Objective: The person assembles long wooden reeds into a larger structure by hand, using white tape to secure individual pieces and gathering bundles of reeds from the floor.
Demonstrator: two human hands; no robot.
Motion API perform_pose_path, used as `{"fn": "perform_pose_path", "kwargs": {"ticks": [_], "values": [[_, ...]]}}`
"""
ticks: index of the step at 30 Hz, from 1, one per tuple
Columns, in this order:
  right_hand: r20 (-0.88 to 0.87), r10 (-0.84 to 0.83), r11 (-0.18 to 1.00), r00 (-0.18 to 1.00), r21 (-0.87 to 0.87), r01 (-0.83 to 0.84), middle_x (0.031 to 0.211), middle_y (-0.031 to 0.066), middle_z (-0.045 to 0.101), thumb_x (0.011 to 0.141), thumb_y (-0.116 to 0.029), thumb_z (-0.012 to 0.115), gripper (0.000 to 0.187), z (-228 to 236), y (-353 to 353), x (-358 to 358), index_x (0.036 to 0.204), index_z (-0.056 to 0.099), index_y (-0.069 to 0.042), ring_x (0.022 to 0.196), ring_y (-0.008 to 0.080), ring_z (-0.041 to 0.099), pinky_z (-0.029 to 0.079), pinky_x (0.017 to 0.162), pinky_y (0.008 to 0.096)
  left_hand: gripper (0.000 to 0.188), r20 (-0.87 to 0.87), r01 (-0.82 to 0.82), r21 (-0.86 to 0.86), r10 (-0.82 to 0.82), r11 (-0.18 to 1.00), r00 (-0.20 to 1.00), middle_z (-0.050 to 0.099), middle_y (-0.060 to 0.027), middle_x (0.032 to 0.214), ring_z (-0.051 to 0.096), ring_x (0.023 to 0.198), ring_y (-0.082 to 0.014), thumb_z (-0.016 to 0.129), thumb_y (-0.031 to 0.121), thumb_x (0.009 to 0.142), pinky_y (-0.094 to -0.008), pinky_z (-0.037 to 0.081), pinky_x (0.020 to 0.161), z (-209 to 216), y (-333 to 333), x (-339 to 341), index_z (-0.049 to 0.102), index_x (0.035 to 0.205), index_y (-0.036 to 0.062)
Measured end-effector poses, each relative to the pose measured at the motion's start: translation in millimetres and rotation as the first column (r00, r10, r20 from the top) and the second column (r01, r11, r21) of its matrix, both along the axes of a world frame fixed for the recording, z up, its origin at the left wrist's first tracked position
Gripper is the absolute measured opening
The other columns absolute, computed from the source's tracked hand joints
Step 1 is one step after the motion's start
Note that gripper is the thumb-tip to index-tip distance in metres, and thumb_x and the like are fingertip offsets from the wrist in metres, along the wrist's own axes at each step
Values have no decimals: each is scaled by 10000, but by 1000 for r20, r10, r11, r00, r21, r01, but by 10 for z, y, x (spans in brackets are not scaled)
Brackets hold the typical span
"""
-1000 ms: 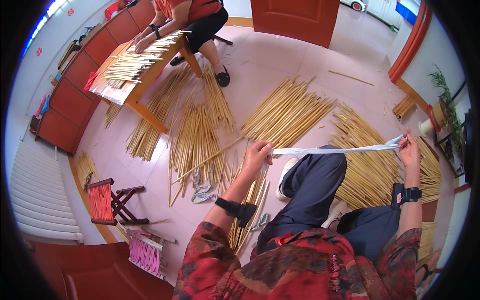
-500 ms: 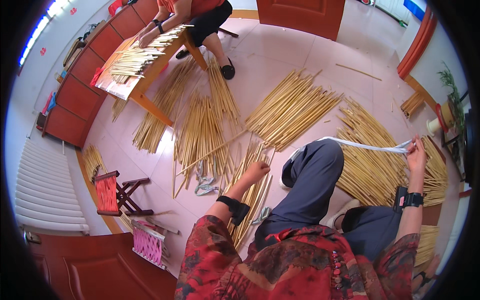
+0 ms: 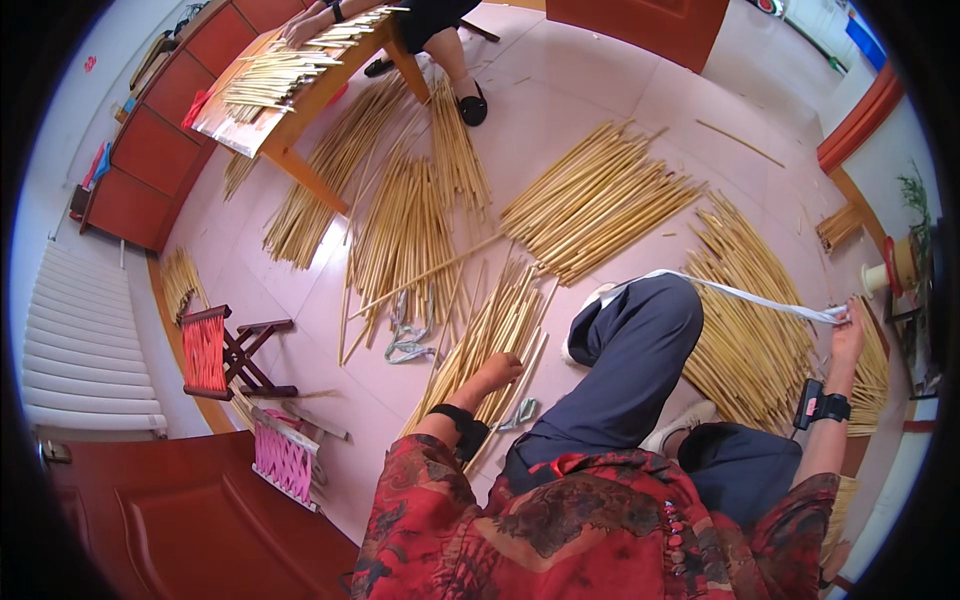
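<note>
My left hand (image 3: 497,372) is low over a loose bundle of long straw-coloured stalks (image 3: 505,320), fingers curled in. Whether it grips any of them is hidden under the palm. Out to the right, my right hand (image 3: 849,335) is closed on one end of a white cloth strip (image 3: 755,298). The strip runs slackly leftward to my raised knee, and its other end is out of sight behind the leg. Beside the bundle, a greyish-green cloth strip (image 3: 524,412) lies on the floor. A similar crumpled cloth tie (image 3: 408,345) lies farther left, by another pile.
More stalk piles spread ahead (image 3: 600,200) and at right (image 3: 750,330). At the far left, a person's hands (image 3: 305,28) rest on stalks on a wooden table (image 3: 280,150). Folding stools, one red (image 3: 205,352), one pink (image 3: 283,455), stand left near a brown door (image 3: 200,520).
My view has shifted, so the room appears higher. My left hand has come nearer to me along the bundle. The right hand keeps the white strip, which now hangs in a sloping curve.
</note>
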State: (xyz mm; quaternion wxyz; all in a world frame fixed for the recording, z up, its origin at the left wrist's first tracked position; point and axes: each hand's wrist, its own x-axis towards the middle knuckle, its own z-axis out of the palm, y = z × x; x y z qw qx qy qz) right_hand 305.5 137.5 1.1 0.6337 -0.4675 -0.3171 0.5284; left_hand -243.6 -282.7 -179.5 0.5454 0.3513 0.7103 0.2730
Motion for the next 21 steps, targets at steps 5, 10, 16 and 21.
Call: {"fn": "perform_pose_path", "kwargs": {"ticks": [5, 10, 16, 21], "values": [[33, -157, 983, 987, 102, 153, 844, 66, 535, 805, -94, 513, 323, 38, 279, 666, 1110, 470, 2, 630, 123, 454, 398, 555, 230, 240, -26, -39, -44, 38, 998, 999, 597, -148, 675, 582, 592, -214, 537, 173, 713, -320, 463, 572, -91, -166, -50, 596, 804, -41], [187, -124, 979, 974, 181, 90, 873, 67, 565, 812, -128, 504, 321, 74, 291, 996, 1101, 473, 8, 617, 118, 454, 391, 545, 230, 255, -167, -11, -28, 6, 1000, 986, 599, -170, 682, 587, 616, -260, 517, 190, 709, -341, 459, 610, -189, -105, -151, 604, 797, -33], [313, 271, 962, 910, -94, -255, 852, 62, 550, 815, -87, 475, 267, 30, -450, -490, 1065, 467, 8, 609, 97, 478, 406, 503, 222, 255, -241, -112, 8, 111, 994, 964, 604, -179, 766, 586, 728, -284, 538, 187, 701, -345, 453, 670, -108, -39, -282, 609, 851, -6], [428, 564, 824, 707, -358, -440, 817, 53, 543, 808, -106, 479, 235, 15, -1126, -1357, 1021, 473, -8, 551, 92, 481, 401, 442, 213, 247, -235, -128, -62, 110, 990, 966, 601, -187, 748, 586, 724, -290, 551, 191, 696, -352, 452, 680, -197, 41, -342, 610, 842, 1]]}}
